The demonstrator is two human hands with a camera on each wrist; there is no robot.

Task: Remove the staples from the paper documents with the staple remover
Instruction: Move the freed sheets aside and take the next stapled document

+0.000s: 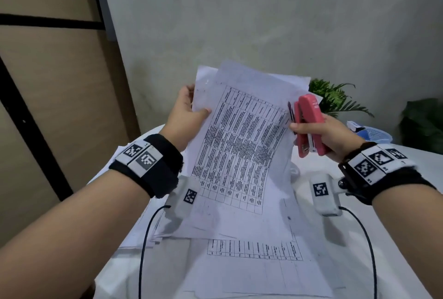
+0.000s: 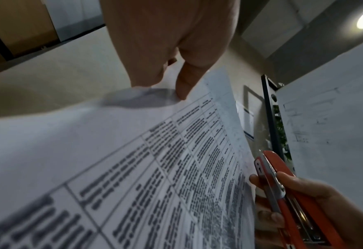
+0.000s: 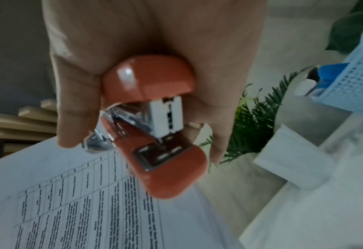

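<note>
Loose printed sheets lie on the white bench, nearest the viewer. Above them a printed document is held up off the bench. The left hand pinches the document's left edge, thumb on the front and fingers behind. At the document's right edge the right hand has its fingers wrapped round a red stapler, thumb touching the page. Beyond the document stand a green plant and a blue basket.
</note>
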